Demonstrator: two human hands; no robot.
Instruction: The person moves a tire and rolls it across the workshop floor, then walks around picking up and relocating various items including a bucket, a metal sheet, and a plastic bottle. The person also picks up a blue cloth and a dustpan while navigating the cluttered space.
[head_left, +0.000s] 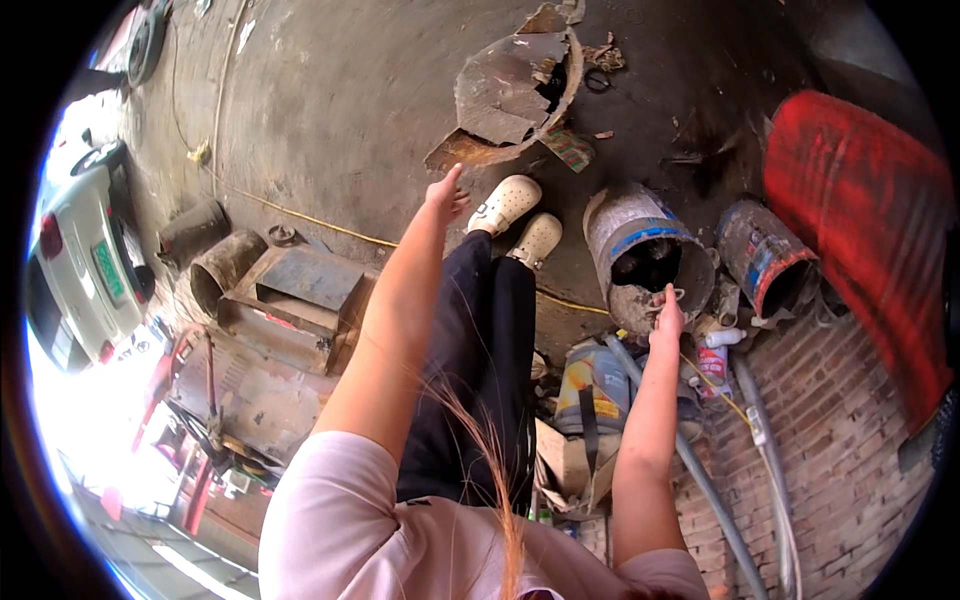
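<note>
My left hand (pixel 449 194) is held out in the air with its fingers apart and nothing in it. Ahead of it on the ground lies a torn, flattened cardboard piece (pixel 505 95), partly ringed by a rough curved edge strip. To the right, a grimy white bucket (pixel 632 222) with a blue band is tipped with its mouth toward me, and dark contents show inside. My right hand (pixel 667 312) is closed at the bucket's near rim, beside a small pale loop that looks like its handle. The exact finger contact is small and hard to see.
A second dirty bucket (pixel 770 262) and a red panel (pixel 850 220) stand at right, by a brick surface. Grey pipes (pixel 715 500) and a yellow cord (pixel 310 218) cross the ground. Rusty cylinders (pixel 228 268) and a metal box (pixel 300 290) lie left, near a white car (pixel 85 265).
</note>
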